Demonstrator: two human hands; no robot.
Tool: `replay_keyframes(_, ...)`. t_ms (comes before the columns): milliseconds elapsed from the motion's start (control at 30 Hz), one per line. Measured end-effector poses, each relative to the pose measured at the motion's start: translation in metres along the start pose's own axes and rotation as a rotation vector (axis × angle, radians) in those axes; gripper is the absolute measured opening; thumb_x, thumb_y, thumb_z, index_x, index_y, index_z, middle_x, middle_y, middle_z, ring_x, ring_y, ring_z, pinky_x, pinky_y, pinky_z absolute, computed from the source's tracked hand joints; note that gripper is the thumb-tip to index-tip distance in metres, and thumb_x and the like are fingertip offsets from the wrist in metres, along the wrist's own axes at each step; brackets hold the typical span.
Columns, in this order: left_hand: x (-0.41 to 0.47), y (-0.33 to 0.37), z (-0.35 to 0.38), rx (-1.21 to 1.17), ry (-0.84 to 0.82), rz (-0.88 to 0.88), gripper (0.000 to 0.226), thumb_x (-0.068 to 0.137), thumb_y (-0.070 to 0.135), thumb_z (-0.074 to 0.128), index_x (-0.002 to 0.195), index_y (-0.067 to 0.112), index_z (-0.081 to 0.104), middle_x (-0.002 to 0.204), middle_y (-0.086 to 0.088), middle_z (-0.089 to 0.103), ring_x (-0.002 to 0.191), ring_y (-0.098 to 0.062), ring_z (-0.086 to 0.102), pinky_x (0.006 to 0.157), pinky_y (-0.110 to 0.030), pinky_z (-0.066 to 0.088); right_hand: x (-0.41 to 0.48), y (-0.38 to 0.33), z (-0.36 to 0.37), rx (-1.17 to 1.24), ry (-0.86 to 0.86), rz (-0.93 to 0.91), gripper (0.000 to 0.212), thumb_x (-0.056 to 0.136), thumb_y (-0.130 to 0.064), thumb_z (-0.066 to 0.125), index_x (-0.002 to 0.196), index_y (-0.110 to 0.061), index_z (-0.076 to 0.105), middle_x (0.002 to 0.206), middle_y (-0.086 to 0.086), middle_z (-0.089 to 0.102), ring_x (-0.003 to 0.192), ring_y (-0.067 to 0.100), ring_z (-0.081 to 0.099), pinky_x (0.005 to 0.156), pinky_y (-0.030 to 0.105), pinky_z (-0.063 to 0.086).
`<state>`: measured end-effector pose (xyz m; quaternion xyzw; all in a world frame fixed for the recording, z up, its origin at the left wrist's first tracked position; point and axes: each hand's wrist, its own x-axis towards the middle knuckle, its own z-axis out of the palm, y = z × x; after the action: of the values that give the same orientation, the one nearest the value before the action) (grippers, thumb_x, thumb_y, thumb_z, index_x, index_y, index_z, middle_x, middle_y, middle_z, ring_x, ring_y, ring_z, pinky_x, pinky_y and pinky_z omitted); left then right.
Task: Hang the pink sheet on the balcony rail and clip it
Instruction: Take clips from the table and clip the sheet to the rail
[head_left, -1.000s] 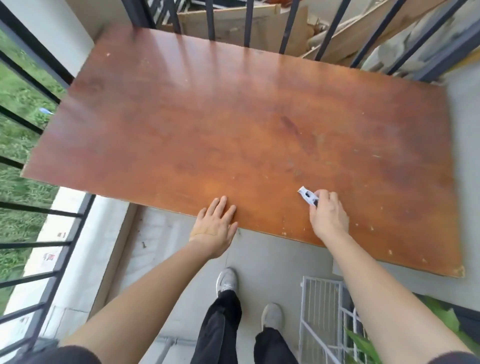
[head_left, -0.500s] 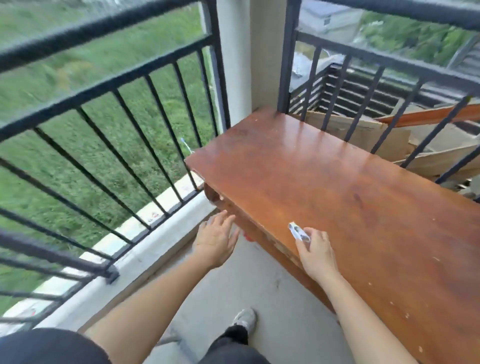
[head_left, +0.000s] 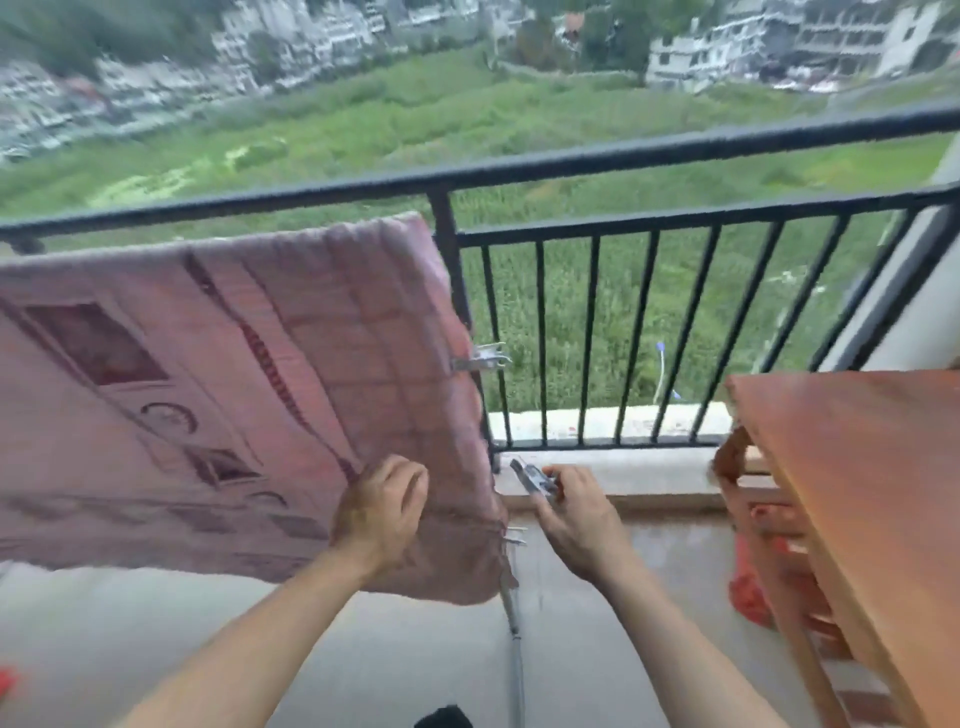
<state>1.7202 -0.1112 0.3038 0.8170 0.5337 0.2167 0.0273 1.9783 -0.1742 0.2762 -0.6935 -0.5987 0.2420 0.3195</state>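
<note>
The pink sheet (head_left: 234, 364) hangs from the balcony rail (head_left: 571, 162), up and to the left of both grips, with its top edge just under the top bar. It spreads wide and fairly flat down to a loose lower hem above the floor (head_left: 363, 649). The cloth is a faded, dusty pink with a quilted look. It is printed in darker plum with slanted stripes, boxed rectangles and a few small rings, though blur hides the finer pattern.

The left grip (head_left: 376, 517) is on the lower right part of the sheet, its fingers curled into the fabric and clenched on it. The right grip (head_left: 579, 519) is just to the right of the sheet's edge, apart from the cloth. It is closed around a small metal clip (head_left: 531, 479), which sticks up and to the left out of the fingers.

A second clip (head_left: 480, 357) bites the sheet's right edge well above the right grip. A third clip (head_left: 514, 536) sits on the same edge between the two grips, close to the bottom corner. A thin grey rod (head_left: 513, 634) runs down from that corner.

Well to the right of the right grip stands a reddish-brown wooden desk (head_left: 857, 467), with something red (head_left: 748, 592) under it
</note>
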Motion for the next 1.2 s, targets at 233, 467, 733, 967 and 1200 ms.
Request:
replay_keyframes(233, -0.072, -0.176, -0.075, 0.105, 0.055, -0.339, 0.039, 0.091, 0.041, 0.038, 0.109, 0.018, 0.064, 0.104, -0.003, 0.063, 0.092, -0.028, 0.062, 0.076, -0.039, 0.053, 0.027, -0.141, 0.141, -0.098, -0.156, -0.264, 0.032, 0.085, -0.042, 0.065, 0.113, -0.025, 0.062, 0.104, -0.003, 0.06, 0.092, 0.023, 0.062, 0.075, 0.037, 0.05)
replay_keyframes(467, -0.178, -0.405, -0.184, 0.253, 0.109, -0.664, 0.054, 0.09, 0.045, 0.028, 0.121, 0.015, 0.06, 0.12, -0.007, 0.061, 0.101, -0.031, 0.062, 0.081, -0.042, 0.051, 0.056, -0.333, 0.35, -0.145, -0.221, -0.412, 0.039, 0.089, -0.049, 0.062, 0.122, -0.028, 0.062, 0.112, 0.001, 0.064, 0.098, 0.031, 0.066, 0.075, 0.039, 0.051)
replay_keyframes(733, -0.265, -0.586, -0.287, 0.27, 0.159, -0.948, 0.077, 0.086, 0.057, 0.008, 0.142, 0.019, 0.046, 0.15, -0.004, 0.04, 0.134, -0.025, 0.042, 0.107, -0.042, 0.034, 0.057, -0.518, 0.532, 0.021, -0.364, -0.617, 0.031, 0.093, -0.04, 0.06, 0.119, -0.024, 0.063, 0.105, -0.005, 0.057, 0.082, 0.012, 0.059, 0.074, 0.034, 0.051)
replay_keyframes(967, -0.299, -0.7, -0.322, 0.228, 0.248, -1.091, 0.075, 0.087, 0.058, 0.015, 0.14, 0.017, 0.048, 0.148, -0.004, 0.042, 0.132, -0.027, 0.044, 0.106, -0.045, 0.035, 0.073, -0.63, 0.669, 0.047, -0.461, -0.755, 0.04, 0.095, -0.052, 0.047, 0.129, -0.032, 0.053, 0.109, -0.007, 0.051, 0.085, 0.01, 0.057, 0.072, 0.038, 0.053)
replay_keyframes(1200, -0.304, -0.849, -0.377, 0.295, 0.291, -1.197, 0.075, 0.087, 0.058, 0.017, 0.138, 0.014, 0.051, 0.147, -0.007, 0.044, 0.131, -0.03, 0.046, 0.106, -0.045, 0.035, 0.114, -0.752, 0.829, 0.123, -0.56, -0.818, 0.048, 0.095, -0.063, 0.038, 0.127, -0.031, 0.053, 0.112, -0.004, 0.055, 0.089, 0.012, 0.06, 0.075, 0.039, 0.056)
